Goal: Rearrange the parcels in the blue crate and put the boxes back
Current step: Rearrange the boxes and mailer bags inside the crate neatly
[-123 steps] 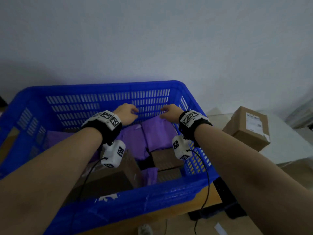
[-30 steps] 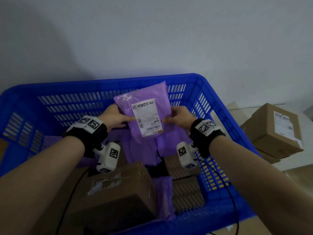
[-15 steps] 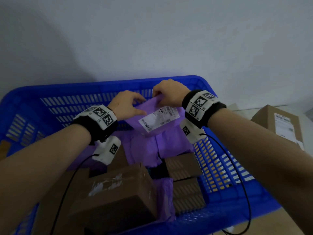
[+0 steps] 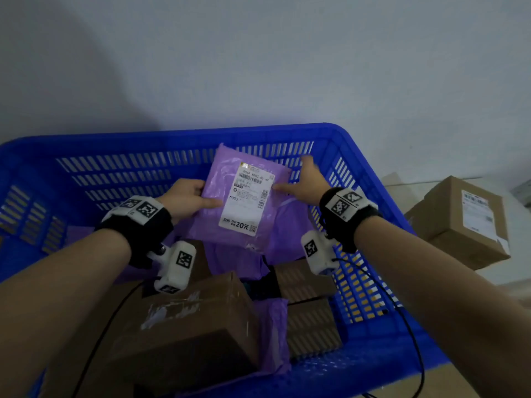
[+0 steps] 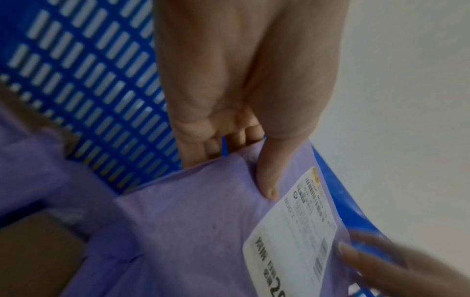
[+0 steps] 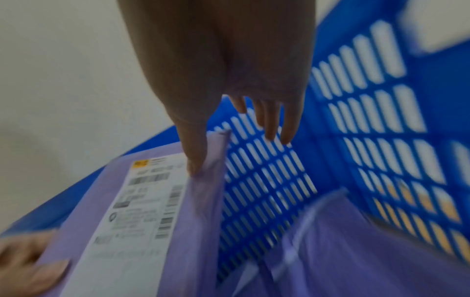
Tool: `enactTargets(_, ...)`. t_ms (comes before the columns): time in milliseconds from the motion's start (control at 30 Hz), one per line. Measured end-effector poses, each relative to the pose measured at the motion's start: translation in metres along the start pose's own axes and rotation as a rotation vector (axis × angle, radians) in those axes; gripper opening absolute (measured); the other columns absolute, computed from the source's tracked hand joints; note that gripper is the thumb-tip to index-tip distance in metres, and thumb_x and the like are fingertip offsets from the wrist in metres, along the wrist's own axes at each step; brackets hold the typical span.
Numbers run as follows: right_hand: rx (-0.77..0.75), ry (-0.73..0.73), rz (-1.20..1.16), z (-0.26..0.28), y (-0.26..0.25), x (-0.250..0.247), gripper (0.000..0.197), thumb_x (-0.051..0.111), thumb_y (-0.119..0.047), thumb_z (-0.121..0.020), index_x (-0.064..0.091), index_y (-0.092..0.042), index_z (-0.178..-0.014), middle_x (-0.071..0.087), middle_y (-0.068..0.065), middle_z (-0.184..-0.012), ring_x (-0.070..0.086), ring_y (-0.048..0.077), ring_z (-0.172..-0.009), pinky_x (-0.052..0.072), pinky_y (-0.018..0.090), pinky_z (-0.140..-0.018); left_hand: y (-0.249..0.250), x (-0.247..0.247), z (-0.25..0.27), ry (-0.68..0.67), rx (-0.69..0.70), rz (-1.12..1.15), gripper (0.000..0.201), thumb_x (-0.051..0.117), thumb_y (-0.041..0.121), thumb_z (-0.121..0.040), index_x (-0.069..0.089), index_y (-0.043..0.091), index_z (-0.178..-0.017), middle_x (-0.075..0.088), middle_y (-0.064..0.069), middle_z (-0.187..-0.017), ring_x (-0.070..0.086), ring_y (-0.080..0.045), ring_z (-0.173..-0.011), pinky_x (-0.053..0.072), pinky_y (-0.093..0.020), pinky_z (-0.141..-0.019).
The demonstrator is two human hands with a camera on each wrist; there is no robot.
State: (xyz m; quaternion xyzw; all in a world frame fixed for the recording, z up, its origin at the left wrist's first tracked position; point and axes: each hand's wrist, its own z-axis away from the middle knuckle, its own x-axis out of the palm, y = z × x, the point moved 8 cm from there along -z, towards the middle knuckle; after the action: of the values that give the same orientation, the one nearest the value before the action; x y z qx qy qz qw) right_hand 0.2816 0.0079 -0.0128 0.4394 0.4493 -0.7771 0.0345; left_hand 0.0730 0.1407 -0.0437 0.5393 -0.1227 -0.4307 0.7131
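A purple parcel (image 4: 212, 222) with a white label (image 4: 247, 196) is held upright above the far side of the blue crate (image 4: 172, 133). My left hand (image 4: 189, 196) grips its left edge, thumb (image 5: 267, 180) on the front and fingers behind. My right hand (image 4: 307, 182) is at the parcel's right edge. Only its thumb (image 6: 193, 152) touches the parcel (image 6: 198, 211), while the other fingers (image 6: 269, 124) are straight and spread off it. Inside the crate lie a large brown box (image 4: 195, 326), two smaller ribbed boxes (image 4: 304, 280) and more purple parcels (image 4: 287, 242).
A brown cardboard box (image 4: 465, 222) with a label sits outside the crate on a pale surface at the right. A plain grey wall (image 4: 258, 67) stands close behind the crate. Cables hang from both wrist cameras into the crate.
The parcel has been turned so that its label faces me the right way up. My right hand has left the top edge, moved to the right edge and opened. The left hand keeps its hold.
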Motion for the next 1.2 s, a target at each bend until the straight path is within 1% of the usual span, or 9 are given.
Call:
enactTargets(100, 0.232, -0.287, -0.39, 0.013, 0.041, 0.05, 0.038, 0.07, -0.025, -0.083, 0.054, -0.008, -0.113, 0.061, 0.01, -0.093, 0.059, 0.014, -0.067, 0.04, 0.023, -0.058, -0.026, 0.008, 0.0, -0.045, -0.135, 0.115, 0.036, 0.066, 0.0, -0.083, 0.06, -0.001, -0.118, 0.066, -0.021, -0.115, 0.067, -0.029, -0.091, 0.055, -0.046, -0.087)
enactTargets(233, 0.267, -0.39, -0.563, 0.026, 0.054, 0.093, 0.035, 0.067, -0.001, -0.082, 0.057, -0.012, -0.114, 0.062, 0.005, -0.083, 0.059, 0.015, -0.066, 0.047, 0.025, -0.066, -0.045, 0.021, -0.001, -0.081, -0.237, 0.159, 0.033, 0.068, 0.004, -0.082, 0.06, 0.006, -0.114, 0.072, -0.006, -0.093, 0.069, -0.017, -0.077, 0.058, -0.03, -0.061)
enactTargets(333, 0.272, -0.322, -0.527, 0.022, 0.056, 0.105, 0.039, 0.063, 0.011, -0.08, 0.057, -0.003, -0.116, 0.061, 0.005, -0.08, 0.061, 0.015, -0.062, 0.054, 0.027, -0.058, -0.057, 0.023, -0.006, -0.045, -0.302, 0.059, 0.029, 0.069, 0.011, -0.083, 0.06, 0.004, -0.11, 0.067, -0.013, -0.105, 0.064, -0.021, -0.081, 0.052, -0.032, -0.064)
enactTargets(467, 0.252, -0.289, -0.404, 0.005, 0.059, 0.114, 0.035, 0.067, 0.012, -0.076, 0.061, 0.004, -0.11, 0.061, 0.008, -0.081, 0.058, 0.022, -0.07, 0.054, 0.043, -0.071, -0.072, 0.017, -0.011, -0.011, -0.428, -0.063, 0.029, 0.065, 0.012, -0.087, 0.058, -0.001, -0.111, 0.064, -0.016, -0.105, 0.063, -0.029, -0.091, 0.053, -0.041, -0.074)
enactTargets(633, 0.233, -0.322, -0.335, -0.001, 0.06, 0.13, 0.043, 0.071, 0.009, -0.073, 0.06, 0.007, -0.114, 0.063, 0.02, -0.098, 0.06, 0.026, -0.079, 0.055, 0.036, -0.067, -0.09, 0.008, -0.015, -0.016, -0.5, -0.152, 0.016, 0.063, 0.006, -0.087, 0.058, 0.0, -0.102, 0.062, -0.014, -0.082, 0.061, -0.025, -0.073, 0.053, -0.039, -0.067)
enactTargets(733, 0.193, -0.309, -0.295, -0.004, 0.064, 0.125, 0.043, 0.07, 0.007, -0.076, 0.059, 0.005, -0.118, 0.061, 0.01, -0.088, 0.055, 0.014, -0.068, 0.051, 0.016, -0.055, -0.098, 0.006, -0.018, -0.022, -0.52, -0.243, 0.008, 0.064, 0.006, -0.087, 0.058, 0.002, -0.089, 0.061, -0.013, -0.08, 0.06, -0.025, -0.071, 0.053, -0.037, -0.06)
enactTargets(867, 0.126, -0.18, -0.064, -0.011, 0.083, 0.089, 0.052, 0.074, -0.005, -0.077, 0.055, 0.0, -0.125, 0.061, 0.016, -0.117, 0.055, 0.016, -0.101, 0.042, 0.009, -0.079, -0.091, -0.002, -0.026, 0.015, -0.486, -0.363, 0.015, 0.07, 0.007, -0.083, 0.06, -0.002, -0.089, 0.063, -0.019, -0.087, 0.061, -0.029, -0.073, 0.054, -0.039, -0.063)
enactTargets(1000, 0.176, -0.115, 0.216, -0.01, 0.109, 0.065, 0.076, 0.074, -0.019, -0.076, 0.035, -0.011, -0.14, 0.028, 0.02, -0.145, 0.034, 0.034, -0.134, 0.034, 0.036, -0.11, -0.062, -0.002, -0.038, 0.078, -0.341, -0.5, 0.023, 0.072, 0.02, -0.082, 0.065, -0.001, -0.076, 0.064, -0.019, -0.079, 0.063, -0.03, -0.072, 0.054, -0.036, -0.065)
enactTargets(1200, 0.304, -0.144, 0.131, 0.007, 0.128, 0.052, 0.07, 0.066, -0.011, -0.083, 0.027, -0.005, -0.141, 0.041, 0.02, -0.138, 0.046, 0.035, -0.127, 0.042, 0.037, -0.097, -0.045, 0.052, -0.044, -0.121, -0.178, -0.449, 0.023, 0.065, 0.021, -0.088, 0.067, 0.006, -0.106, 0.064, -0.01, -0.103, 0.059, -0.018, -0.084, 0.048, -0.026, -0.066)
